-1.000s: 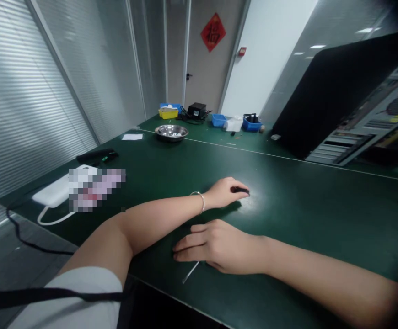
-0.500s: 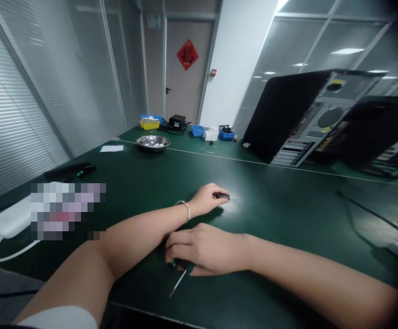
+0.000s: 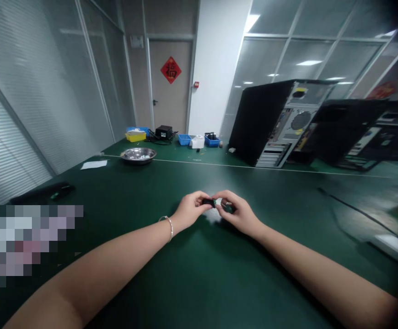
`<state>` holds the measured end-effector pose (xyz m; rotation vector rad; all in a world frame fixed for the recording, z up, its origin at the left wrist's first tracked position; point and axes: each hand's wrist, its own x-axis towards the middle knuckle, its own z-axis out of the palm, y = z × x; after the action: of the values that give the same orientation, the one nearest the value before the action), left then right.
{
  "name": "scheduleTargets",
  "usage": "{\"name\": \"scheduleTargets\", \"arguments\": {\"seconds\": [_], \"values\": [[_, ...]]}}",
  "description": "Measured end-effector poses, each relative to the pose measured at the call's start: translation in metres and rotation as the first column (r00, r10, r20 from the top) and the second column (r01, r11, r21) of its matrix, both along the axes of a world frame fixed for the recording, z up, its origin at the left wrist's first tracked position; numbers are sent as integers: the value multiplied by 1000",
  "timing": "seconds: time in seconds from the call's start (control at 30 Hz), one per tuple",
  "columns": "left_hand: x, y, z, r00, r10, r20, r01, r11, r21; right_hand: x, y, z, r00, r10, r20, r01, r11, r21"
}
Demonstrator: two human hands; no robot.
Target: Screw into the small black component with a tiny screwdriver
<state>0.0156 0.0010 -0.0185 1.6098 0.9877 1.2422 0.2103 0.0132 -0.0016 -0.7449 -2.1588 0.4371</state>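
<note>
Over the middle of the green tabletop, my left hand is closed, pinching a small black part between thumb and fingers. My right hand meets it from the right, also closed. At its fingertips a small green piece touches the end of the black part; I cannot tell whether the two are joined. A thin screwdriver with a dark green handle lies tucked in the right palm, mostly hidden by the fingers.
A metal bowl with small white bits stands at the back left, near a sheet of paper. Behind are a yellow bin, a black power box and blue bins. Computer towers stand back right; a cable lies right.
My right hand has moved from near the table's front edge up and right to meet my left hand. The green piece now touches the black part. The head view has turned right.
</note>
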Motion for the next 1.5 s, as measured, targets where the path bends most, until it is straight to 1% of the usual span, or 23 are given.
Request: {"name": "scheduleTargets", "arguments": {"seconds": [0.13, 0.3, 0.37, 0.47, 0.53, 0.67, 0.83, 1.03, 1.23, 1.5], "values": [[-1, 4, 1, 997, -48, 60, 50, 998, -30, 6, 6, -3, 999, 31, -22, -30, 999, 25], [-2, 6, 3, 994, -70, 87, 74, 996, -51, 10, 10, -2, 996, 53, -67, -52, 998, 22], [-2, 6, 4, 990, -104, 99, 110, 992, -61, 10, 10, -2, 995, 59, -75, -58, 998, 18], [-2, 4, 6, 974, -164, 158, 183, 976, -117, 9, 10, -2, 993, 90, -78, -88, 996, 34], [-2, 3, 7, 966, -182, 183, 210, 967, -145, 9, 9, -1, 990, 117, -79, -113, 992, 53], [-1, 1, 9, 973, -181, 141, 200, 971, -132, 9, 8, -1, 985, 156, -73, -151, 986, 72], [1, 0, 11, 978, -173, 116, 185, 978, -100, 9, 6, -2, 986, 156, -59, -150, 985, 87], [3, -1, 11, 970, -181, 161, 203, 970, -136, 9, 6, -3, 991, 130, -24, -126, 986, 111], [3, 0, 10, 972, -175, 154, 197, 970, -142, 9, 5, -4, 995, 97, -23, -93, 987, 130], [3, 0, 9, 976, -156, 153, 182, 969, -169, 8, 7, -7, 989, 124, -75, -118, 990, 80]]}}
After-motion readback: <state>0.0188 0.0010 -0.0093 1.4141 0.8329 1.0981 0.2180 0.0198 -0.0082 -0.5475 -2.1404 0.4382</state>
